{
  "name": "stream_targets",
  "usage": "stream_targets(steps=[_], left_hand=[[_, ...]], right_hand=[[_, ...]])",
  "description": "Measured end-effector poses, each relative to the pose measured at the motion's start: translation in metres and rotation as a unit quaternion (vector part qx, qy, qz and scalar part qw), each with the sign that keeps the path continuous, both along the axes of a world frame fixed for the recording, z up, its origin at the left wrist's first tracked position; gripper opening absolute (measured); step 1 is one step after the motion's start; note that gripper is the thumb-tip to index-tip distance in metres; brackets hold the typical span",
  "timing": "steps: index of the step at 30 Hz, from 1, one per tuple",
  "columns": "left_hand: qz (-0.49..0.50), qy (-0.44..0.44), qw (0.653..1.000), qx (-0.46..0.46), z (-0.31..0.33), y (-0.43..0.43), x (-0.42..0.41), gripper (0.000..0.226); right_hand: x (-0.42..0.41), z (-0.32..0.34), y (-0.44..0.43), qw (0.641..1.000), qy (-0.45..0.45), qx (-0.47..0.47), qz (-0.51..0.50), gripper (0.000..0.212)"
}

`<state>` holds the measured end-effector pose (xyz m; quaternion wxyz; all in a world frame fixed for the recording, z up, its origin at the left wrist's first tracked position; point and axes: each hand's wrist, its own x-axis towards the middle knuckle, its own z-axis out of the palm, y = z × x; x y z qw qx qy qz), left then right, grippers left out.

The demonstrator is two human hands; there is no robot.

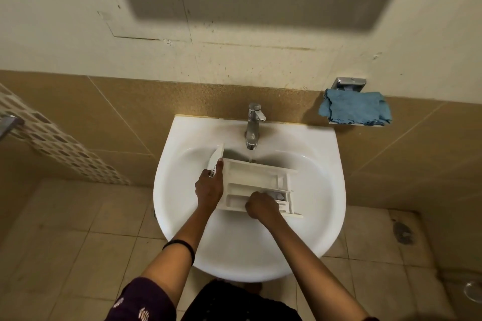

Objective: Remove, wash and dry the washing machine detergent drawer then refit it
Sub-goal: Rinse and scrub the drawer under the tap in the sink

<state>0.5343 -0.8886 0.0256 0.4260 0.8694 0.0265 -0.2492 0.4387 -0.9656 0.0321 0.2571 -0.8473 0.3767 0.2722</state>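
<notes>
I hold the detergent drawer (251, 172) in the sink (320, 190), just below the tap (254, 125), its open compartments facing up. A thin stream of water falls from the tap onto the drawer's far edge. The fingers of my left hand (208, 187) are clamped on the drawer's front panel, left of the tap, thumb on top. My right hand (262, 207) sits in the near compartment with its fingers curled under; I cannot tell whether they grip anything. A blue cloth (356, 111) hangs on the wall, right of the tap.
</notes>
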Motion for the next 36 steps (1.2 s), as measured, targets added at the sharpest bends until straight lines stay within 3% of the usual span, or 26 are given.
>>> stream_targets(steps=[5, 10, 12, 13, 16, 20, 22, 25, 33, 36], left_hand=[[0.001, -0.003, 1.000, -0.006, 0.001, 0.000, -0.001, 0.064], [-0.004, 0.000, 1.000, 0.002, 0.002, 0.001, -0.001, 0.064], [-0.003, 0.001, 1.000, 0.002, 0.001, 0.001, 0.000, 0.064], [-0.002, 0.003, 1.000, 0.003, 0.001, 0.001, 0.001, 0.064], [-0.002, 0.008, 1.000, 0.005, 0.000, 0.000, 0.001, 0.065], [0.002, 0.009, 1.000, 0.006, 0.001, 0.000, 0.001, 0.065], [0.001, 0.010, 1.000, 0.005, 0.001, -0.001, 0.001, 0.065], [0.002, 0.009, 1.000, 0.005, 0.001, -0.001, 0.002, 0.064], [0.007, 0.007, 1.000, 0.003, 0.000, -0.001, 0.002, 0.062], [0.005, 0.008, 1.000, 0.004, -0.001, -0.001, 0.002, 0.064]], right_hand=[[0.007, -0.002, 0.015, 0.989, -0.098, 0.115, 0.013, 0.036], [-0.002, -0.010, -0.022, 0.997, 0.030, 0.065, -0.034, 0.037], [0.005, -0.007, -0.039, 0.990, 0.005, 0.128, -0.050, 0.030], [0.010, -0.003, -0.046, 0.973, -0.038, 0.194, -0.118, 0.029], [0.025, 0.006, -0.065, 0.856, -0.181, 0.325, -0.358, 0.036], [0.046, 0.004, -0.076, 0.624, -0.308, 0.503, -0.512, 0.032], [0.054, -0.001, -0.077, 0.551, -0.330, 0.532, -0.552, 0.029], [0.059, -0.005, -0.075, 0.485, -0.342, 0.545, -0.592, 0.028], [0.072, -0.011, -0.074, 0.484, -0.311, 0.556, -0.600, 0.030], [0.066, -0.008, -0.077, 0.513, -0.300, 0.565, -0.573, 0.032]])
